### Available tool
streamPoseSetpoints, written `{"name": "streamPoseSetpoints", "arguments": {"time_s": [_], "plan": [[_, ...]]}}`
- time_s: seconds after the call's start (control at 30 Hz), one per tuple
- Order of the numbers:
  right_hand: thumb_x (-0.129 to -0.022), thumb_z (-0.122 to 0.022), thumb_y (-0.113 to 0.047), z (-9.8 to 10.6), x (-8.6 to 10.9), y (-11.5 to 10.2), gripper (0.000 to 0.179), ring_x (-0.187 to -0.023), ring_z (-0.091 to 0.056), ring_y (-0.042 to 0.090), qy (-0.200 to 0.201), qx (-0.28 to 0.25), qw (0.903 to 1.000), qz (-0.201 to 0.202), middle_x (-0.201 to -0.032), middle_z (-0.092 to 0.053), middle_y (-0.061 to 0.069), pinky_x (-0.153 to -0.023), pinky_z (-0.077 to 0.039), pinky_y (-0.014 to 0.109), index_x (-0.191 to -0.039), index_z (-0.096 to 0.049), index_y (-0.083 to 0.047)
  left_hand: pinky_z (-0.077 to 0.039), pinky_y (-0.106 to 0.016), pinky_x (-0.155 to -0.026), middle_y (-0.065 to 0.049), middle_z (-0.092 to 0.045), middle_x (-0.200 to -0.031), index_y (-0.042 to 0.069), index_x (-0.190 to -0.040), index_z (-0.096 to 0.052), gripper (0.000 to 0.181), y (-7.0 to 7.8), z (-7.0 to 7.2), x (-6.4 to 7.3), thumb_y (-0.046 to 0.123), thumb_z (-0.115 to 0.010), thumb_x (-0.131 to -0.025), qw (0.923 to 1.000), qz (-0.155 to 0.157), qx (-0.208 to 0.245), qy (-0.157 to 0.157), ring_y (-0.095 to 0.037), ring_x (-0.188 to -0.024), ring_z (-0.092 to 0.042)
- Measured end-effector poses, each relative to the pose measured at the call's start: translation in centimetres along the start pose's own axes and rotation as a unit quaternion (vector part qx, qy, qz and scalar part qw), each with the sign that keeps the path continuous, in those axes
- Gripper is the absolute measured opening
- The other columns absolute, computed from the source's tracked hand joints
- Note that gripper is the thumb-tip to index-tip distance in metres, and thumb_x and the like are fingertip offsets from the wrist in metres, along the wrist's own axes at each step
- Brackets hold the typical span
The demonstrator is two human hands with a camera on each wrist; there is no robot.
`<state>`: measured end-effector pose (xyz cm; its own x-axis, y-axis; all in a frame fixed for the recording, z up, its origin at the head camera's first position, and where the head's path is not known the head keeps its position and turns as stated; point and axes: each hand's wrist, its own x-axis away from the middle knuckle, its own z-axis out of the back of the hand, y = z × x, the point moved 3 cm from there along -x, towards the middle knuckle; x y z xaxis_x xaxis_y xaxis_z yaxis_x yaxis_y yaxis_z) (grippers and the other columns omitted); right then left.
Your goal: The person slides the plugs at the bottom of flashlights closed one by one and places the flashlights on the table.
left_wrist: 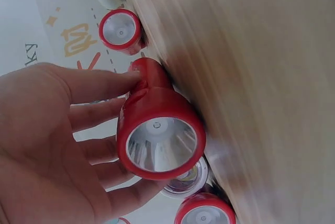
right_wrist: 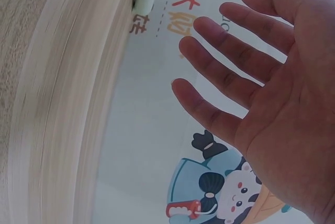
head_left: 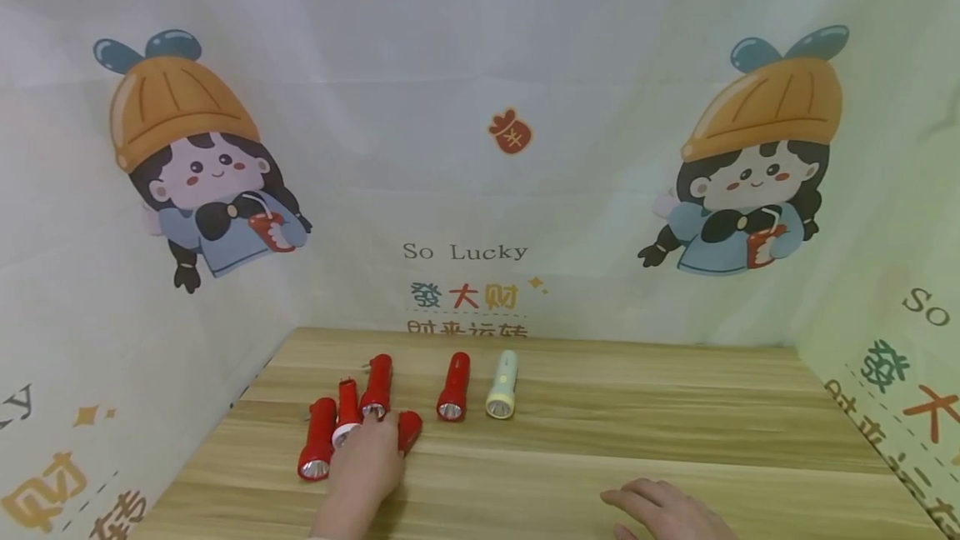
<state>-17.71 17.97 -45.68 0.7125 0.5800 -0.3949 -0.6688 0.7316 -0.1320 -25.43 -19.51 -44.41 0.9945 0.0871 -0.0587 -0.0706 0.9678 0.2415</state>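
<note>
My left hand [head_left: 367, 461] holds a red flashlight [left_wrist: 149, 96], its thumb on the body and its fingers passing behind it. This flashlight's lens points toward the wrist camera, and my hand hides part of it in the head view. Close around that hand lie a red flashlight [head_left: 318, 438] at the left, a red flashlight with a white head [head_left: 347, 403], and another red flashlight [head_left: 377, 382] just beyond the fingertips. My right hand [head_left: 663, 511] hovers at the table's near side, fingers spread and relaxed, palm bare in the right wrist view.
Farther right, a red flashlight [head_left: 455, 382] and a pale green flashlight [head_left: 503, 382] lie side by side, lenses toward me. All are on a wood-grain table [head_left: 637, 407]. A printed cloth [head_left: 592, 190] hangs behind and along both sides.
</note>
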Motion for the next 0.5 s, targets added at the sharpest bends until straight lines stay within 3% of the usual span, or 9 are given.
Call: {"name": "streamPoseSetpoints", "arguments": {"time_s": [0.2, 0.5], "plan": [[-0.097, -0.077, -0.032, 0.05, 0.10, 0.06, 0.028, -0.090, -0.070, 0.012, 0.011, 0.003, 0.9999, 0.007, -0.105, -0.075, -0.003, -0.066, -0.056, 0.023, -0.119, -0.077, -0.015, -0.058, -0.061, -0.071, -0.031, -0.062, -0.131, -0.001, -0.129, -0.065, 0.046, 0.19, -0.28, -0.05, 0.009, -0.076, -0.085, 0.9999, 0.004, 0.009, -0.010, -0.043, -0.090, -0.068], [-0.094, -0.080, -0.030, 0.15, 0.29, 0.01, 0.027, -0.087, -0.070, 0.008, 0.045, 0.009, 0.9984, 0.032, -0.101, -0.074, -0.005, -0.064, -0.055, 0.022, -0.116, -0.077, -0.015, -0.052, -0.048, -0.063, -0.016, -0.066, -0.092, 0.002, -0.118, -0.062, 0.042, 0.54, -0.61, 0.26, 0.014, -0.084, -0.084, 0.9985, 0.021, 0.033, -0.037, -0.030, -0.075, -0.060]]}}
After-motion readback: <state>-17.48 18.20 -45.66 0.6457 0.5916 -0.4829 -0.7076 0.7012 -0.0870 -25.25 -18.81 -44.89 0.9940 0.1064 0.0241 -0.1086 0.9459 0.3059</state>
